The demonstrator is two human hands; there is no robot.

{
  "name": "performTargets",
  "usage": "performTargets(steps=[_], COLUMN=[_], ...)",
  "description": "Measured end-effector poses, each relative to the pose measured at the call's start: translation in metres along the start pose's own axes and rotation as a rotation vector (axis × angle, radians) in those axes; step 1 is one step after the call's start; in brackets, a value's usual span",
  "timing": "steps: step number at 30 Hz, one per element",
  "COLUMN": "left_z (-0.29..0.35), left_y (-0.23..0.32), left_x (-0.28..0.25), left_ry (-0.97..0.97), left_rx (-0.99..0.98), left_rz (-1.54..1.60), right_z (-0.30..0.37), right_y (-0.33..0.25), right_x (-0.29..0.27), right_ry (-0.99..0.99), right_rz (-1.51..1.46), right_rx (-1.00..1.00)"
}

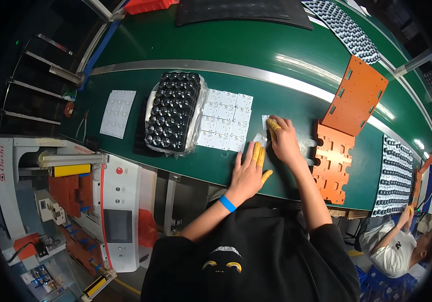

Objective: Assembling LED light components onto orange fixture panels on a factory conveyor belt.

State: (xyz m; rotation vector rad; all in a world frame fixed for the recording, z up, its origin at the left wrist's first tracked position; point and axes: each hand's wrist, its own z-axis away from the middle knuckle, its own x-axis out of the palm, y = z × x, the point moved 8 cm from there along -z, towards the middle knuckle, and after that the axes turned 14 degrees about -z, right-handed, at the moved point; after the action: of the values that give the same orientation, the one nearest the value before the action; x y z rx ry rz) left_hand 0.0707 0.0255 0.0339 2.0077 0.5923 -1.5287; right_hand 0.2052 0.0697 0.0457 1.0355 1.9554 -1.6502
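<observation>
My left hand (249,170), with yellow finger covers and a blue wristband, lies with fingers stretched out. Its fingertips rest at a small white circuit board (260,137). To its right, my right hand (284,140) has its fingers bent and close together, yellow covers on some of them, at another small white circuit board (265,120); its fingertips partly hide that board. Several white circuit boards (223,120) lie in a block left of my hands. Beside them stands a wrapped stack of black lenses (174,113) in rows.
Farther left lies a white board panel (118,114) near pliers (83,124). Right of my hands are an orange slotted fixture (333,163) and a tilted orange plate (355,95). A lens-covered panel (395,173) lies at the right. A machine (123,216) stands lower left; a co-worker (394,246) sits lower right.
</observation>
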Motion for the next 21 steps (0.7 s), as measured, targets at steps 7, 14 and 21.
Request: performTargets(steps=[7,14,21], left_z=[-0.038,-0.057,-0.065], left_y=[-0.005,-0.013,-0.016], left_x=[0.015,0.014,0.016], left_ry=[-0.088,-0.074,-0.108], left_rx=[-0.044,-0.089,-0.076], left_rz=[-0.062,-0.052,-0.040], right_z=[-0.022,-0.036,-0.045], right_y=[0.016,0.021,0.020], right_x=[0.005,0.007,0.011], right_ry=[-0.009,-0.005,-0.047], right_rz=[0.022,-0.025,-0.001], right_rx=[0.056,0.054,0.011])
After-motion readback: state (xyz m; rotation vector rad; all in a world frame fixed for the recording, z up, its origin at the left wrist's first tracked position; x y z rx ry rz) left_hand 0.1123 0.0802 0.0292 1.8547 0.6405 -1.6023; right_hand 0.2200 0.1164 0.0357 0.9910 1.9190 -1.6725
